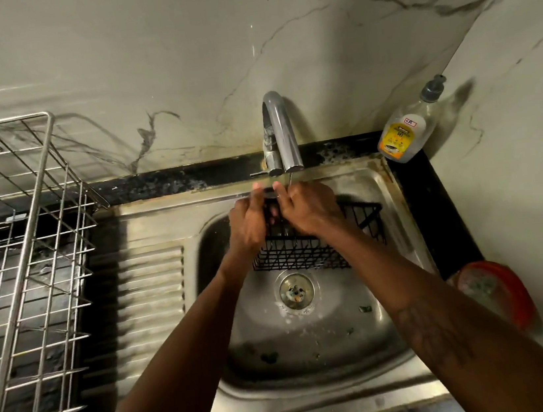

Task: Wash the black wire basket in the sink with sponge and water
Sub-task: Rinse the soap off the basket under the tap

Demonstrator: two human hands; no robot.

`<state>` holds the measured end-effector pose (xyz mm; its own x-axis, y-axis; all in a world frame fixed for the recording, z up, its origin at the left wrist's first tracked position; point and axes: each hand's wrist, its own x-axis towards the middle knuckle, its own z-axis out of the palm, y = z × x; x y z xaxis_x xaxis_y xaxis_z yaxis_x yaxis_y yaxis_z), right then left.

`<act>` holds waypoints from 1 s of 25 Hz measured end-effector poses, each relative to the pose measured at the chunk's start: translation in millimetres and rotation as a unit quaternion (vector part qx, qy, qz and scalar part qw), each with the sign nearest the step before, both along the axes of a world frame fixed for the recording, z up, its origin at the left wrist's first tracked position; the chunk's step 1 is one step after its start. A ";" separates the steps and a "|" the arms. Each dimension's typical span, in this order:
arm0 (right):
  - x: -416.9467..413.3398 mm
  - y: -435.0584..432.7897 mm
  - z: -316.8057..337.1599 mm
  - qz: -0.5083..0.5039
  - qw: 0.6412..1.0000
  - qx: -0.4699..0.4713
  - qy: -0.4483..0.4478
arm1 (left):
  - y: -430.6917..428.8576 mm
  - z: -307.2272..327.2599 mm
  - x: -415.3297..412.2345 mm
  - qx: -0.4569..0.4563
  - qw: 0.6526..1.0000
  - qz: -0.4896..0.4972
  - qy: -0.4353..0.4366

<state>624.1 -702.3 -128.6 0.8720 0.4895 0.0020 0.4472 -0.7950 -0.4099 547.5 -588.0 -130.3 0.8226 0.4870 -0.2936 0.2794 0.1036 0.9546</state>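
In the sink (323,403), below the tap (283,135), our left hand (248,222) and right hand (308,211) gripped the basket (304,253) by its far rim, fingers curled, its long axis running beneath and beyond the right hand.

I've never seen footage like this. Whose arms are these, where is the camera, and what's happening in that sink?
There is no machine here. These are a person's two bare arms, filmed by a single camera worn on their head and looking down, which is why the arms reach in from the bottom edge. The left hand and the right hand both grip one end of a black wire basket, holding it below the tap over a steel sink. No sponge shows. A wire rack stands left of the sink, and a pump bottle sits at its back right corner.
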 end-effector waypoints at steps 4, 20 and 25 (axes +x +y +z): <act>5.5 -10.9 6.9 0.076 0.996 0.019 -0.036 | 11.6 2.5 13.7 0.002 0.998 0.055 -0.003; 55.4 20.4 -19.6 0.004 0.980 0.195 0.039 | 54.6 1.8 -2.7 0.048 0.989 0.067 0.126; 59.0 41.0 -5.6 0.108 0.965 0.053 0.233 | 49.7 -1.1 13.8 0.053 0.986 0.054 0.147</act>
